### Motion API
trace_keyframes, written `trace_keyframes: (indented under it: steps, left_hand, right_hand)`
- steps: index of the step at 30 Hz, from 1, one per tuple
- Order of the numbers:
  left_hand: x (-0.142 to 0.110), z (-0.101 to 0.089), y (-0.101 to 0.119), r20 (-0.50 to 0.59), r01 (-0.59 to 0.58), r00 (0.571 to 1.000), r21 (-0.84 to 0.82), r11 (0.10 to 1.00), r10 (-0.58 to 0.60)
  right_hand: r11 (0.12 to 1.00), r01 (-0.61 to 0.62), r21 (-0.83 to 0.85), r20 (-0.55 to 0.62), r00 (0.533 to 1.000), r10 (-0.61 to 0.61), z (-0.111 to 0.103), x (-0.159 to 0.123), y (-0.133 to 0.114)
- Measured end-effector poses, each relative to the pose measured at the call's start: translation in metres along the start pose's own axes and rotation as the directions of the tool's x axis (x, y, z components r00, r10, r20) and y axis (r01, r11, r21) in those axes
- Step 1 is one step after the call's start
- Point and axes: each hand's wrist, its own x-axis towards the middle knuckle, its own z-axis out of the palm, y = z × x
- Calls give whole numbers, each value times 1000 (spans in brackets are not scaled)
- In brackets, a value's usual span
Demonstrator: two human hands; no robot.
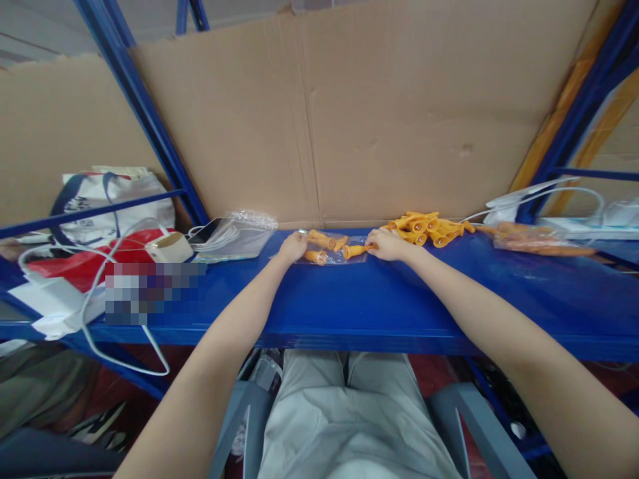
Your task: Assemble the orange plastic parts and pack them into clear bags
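Observation:
On the blue shelf lies a clear plastic bag (332, 258) with several orange funnel-shaped plastic pieces (319, 239) in and about it. The fingers of my left hand (293, 247) are closed on the bag's left end. At the right end, my right hand (388, 245) pinches the narrow end of an orange funnel-shaped piece (354, 251); whether it also grips the bag's edge is too small to tell. A pile of similar orange pieces (429, 227) sits just behind and to the right of my right hand.
A filled clear bag (539, 239) of orange pieces rests on the blue shelf (359, 299) at right. Flat clear bags (239, 236), a white charger (168, 249), cables and a white tote bag (114, 206) stand left. Cardboard (369, 120) closes the back; blue posts flank it.

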Motion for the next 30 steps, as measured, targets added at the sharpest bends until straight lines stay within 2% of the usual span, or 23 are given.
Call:
trace_keyframes:
  steps: [6, 10, 15, 21, 24, 27, 28, 30]
  left_hand:
    - [0, -1, -1, 4, -19, 1000, -48, 999, 19]
    - [-2, -1, 1, 32, -37, 999, -93, 995, 40]
    - [-2, 2, 6, 50, -69, 996, -151, 986, 77]
    - [0, 12, 10, 32, -134, 989, -249, 959, 146]
    - [0, 14, 10, 7, -112, 993, -294, 949, 119]
    - [0, 12, 8, -32, -88, 996, -286, 954, 83]
    - [0, 11, 8, -44, -85, 996, -281, 956, 76]
    - [0, 10, 8, -56, -85, 996, -278, 957, 72]
  right_hand:
    - [991, 27, 132, -89, 996, -15, -10, -1, -18]
    - [962, 9, 273, -67, 998, 9, -9, 1, -25]
    - [850, 17, 527, -101, 994, 43, 4, 4, -19]
    - [769, 100, 632, -187, 982, 26, 16, 10, -18]
    - [695, 121, 709, -225, 972, 60, 17, 14, -22]
    - [745, 142, 652, -317, 943, 98, 16, 15, -21]
    - [778, 120, 617, -313, 944, 103, 16, 14, -19]
    - [826, 55, 561, -235, 967, 95, 15, 13, -16]
